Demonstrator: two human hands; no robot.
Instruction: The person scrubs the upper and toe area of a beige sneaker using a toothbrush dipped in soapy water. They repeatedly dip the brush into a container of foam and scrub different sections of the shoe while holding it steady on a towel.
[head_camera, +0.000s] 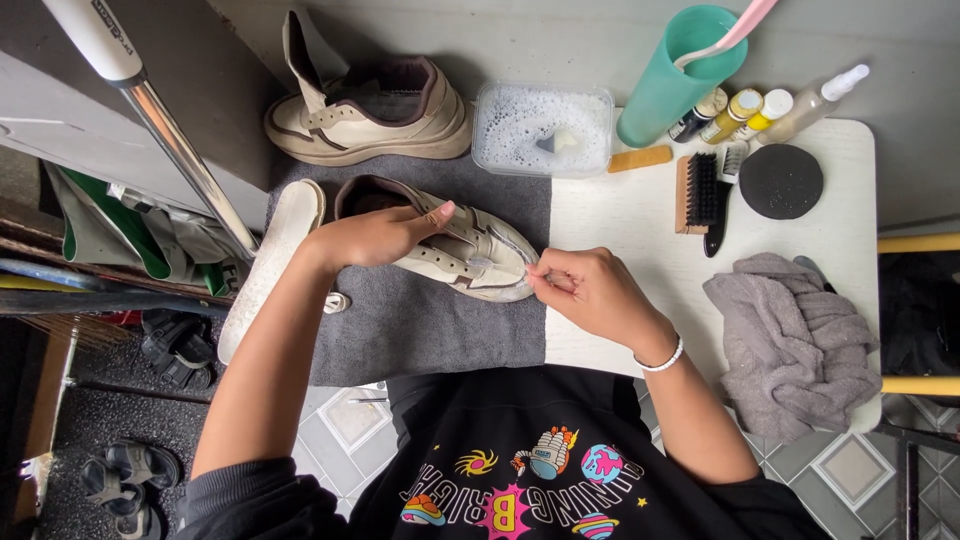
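A cream and brown sneaker (470, 255) lies on its side on a grey mat (420, 320). My left hand (385, 232) presses down on its ankle opening and holds it still. At the toe, my right hand (585, 290) pinches a small brush (505, 265) with a clear handle against the shoe's side. The second sneaker (370, 115) stands at the back of the mat, and a loose white insole (270, 265) lies at the mat's left edge.
On the white table (620, 215) stand a clear tub of soapy water (542, 128), a teal cup (680, 75) with a pink brush, small bottles (760, 112), a black bristle brush (698, 192), a round black pad (780, 180) and a crumpled grey towel (795, 340). A metal pole (180, 145) leans at the left.
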